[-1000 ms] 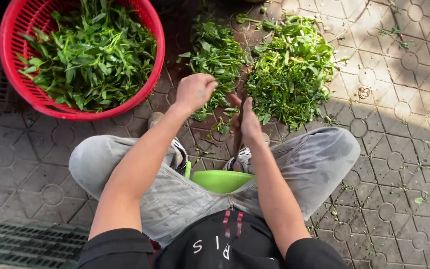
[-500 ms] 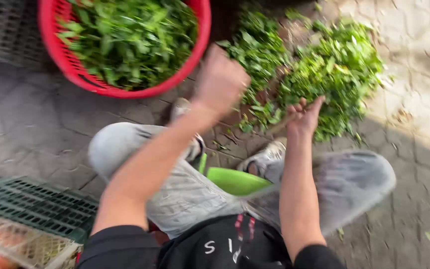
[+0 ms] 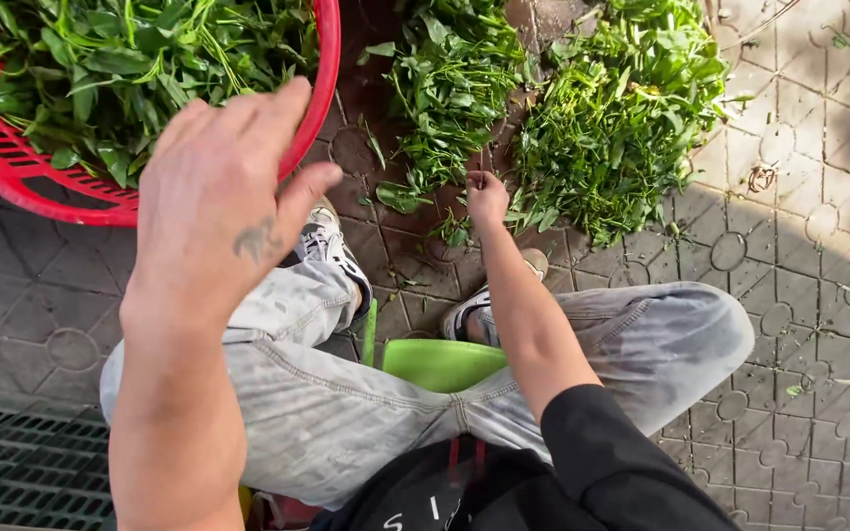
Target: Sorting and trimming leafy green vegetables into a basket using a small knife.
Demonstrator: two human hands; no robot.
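My left hand [image 3: 220, 202] is raised close to the camera, fingers loosely spread and holding nothing, reaching toward the red plastic basket [image 3: 319, 88] full of leafy green stems [image 3: 100, 59]. My right hand [image 3: 486, 195] is low on the paving, fingers closed on a small sprig at the near edge of two loose piles of greens: a left pile [image 3: 445, 98] and a larger right pile [image 3: 627, 108]. I sit on a green stool [image 3: 440, 362] with grey trousers and sneakers below me.
Patterned paving stones [image 3: 799, 295] cover the ground, sunlit on the right. A dark metal drain grate [image 3: 22, 462] lies at the lower left. Stray leaves are scattered between my feet and the piles.
My left hand has lifted from between the piles and swung left toward the red basket, opening as it went. The right hand stays at the piles. The view has tilted closer.
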